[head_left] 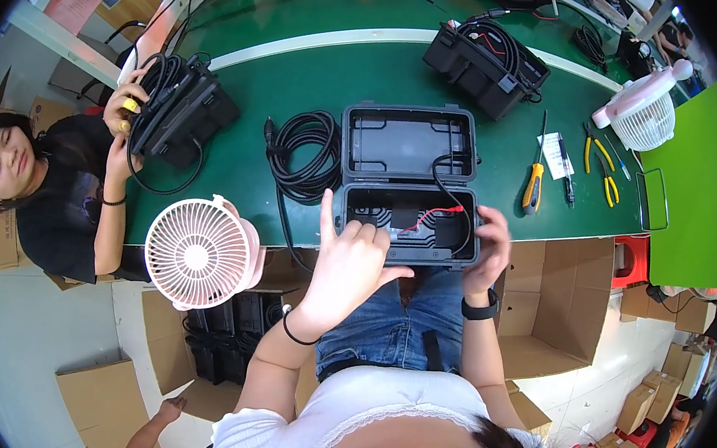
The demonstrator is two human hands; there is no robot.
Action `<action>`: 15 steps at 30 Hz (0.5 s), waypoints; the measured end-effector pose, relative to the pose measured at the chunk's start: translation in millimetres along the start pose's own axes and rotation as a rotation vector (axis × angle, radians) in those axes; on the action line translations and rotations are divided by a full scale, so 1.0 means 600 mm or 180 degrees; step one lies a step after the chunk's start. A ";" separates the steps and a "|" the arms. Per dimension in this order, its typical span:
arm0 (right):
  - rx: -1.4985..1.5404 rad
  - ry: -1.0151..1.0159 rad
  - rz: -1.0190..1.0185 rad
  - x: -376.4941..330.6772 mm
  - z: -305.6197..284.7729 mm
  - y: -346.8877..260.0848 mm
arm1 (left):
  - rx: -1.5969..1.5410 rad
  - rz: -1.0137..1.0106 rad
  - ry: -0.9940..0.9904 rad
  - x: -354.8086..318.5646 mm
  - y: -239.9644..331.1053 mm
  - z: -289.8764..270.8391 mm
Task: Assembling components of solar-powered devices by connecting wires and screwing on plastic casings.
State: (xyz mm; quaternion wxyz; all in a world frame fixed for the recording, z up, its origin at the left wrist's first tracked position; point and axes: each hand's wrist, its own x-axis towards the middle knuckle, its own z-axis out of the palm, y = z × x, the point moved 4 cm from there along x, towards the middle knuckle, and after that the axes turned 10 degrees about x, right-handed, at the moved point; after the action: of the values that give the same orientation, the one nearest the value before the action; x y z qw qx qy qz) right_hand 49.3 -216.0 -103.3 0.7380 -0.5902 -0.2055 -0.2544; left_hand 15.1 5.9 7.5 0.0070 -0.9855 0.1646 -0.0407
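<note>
An open dark-grey case (408,182) sat at the near edge of a green desk (295,80), directly before the seated person, its lid laid back and its long axis running left to right. The left hand (349,263) was the nearer, over the front left corner, index finger straight and the others curled; whether that grip held anything could not be told. The right hand (490,246) curved loosely at the right end, its grip unclosed. Between them, inside the case, a red wire (436,212) slanted up rightward. Writing showed on a white slip (554,156) beside a screwdriver (534,183), too small to read; no brand was legible.
</note>
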 end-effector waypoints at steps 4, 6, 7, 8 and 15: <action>-0.0184 0.0461 0.0250 0.108 0.023 -0.009 | -0.0055 0.0105 0.0391 -0.019 0.006 0.033; -0.0513 0.0125 0.0644 0.157 0.040 -0.004 | -0.0169 0.0154 0.0644 -0.023 0.004 0.042; -0.0512 -0.0011 0.0845 0.178 0.050 0.004 | -0.0288 0.0190 0.0898 -0.024 0.001 0.041; -0.0496 -0.0142 0.1041 0.194 0.055 0.010 | -0.0351 0.0251 0.1059 -0.023 0.003 0.041; -0.0141 -0.0832 0.1038 0.217 0.070 -0.012 | -0.0248 0.0345 0.0688 -0.014 0.012 0.026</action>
State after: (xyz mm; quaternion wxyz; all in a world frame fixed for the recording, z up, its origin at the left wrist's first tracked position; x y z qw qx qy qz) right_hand 146.9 -193.6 -10.2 0.7233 -0.6597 -0.1957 -0.0572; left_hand 6.0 1.9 -9.0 -0.0469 -0.9645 0.2189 -0.1398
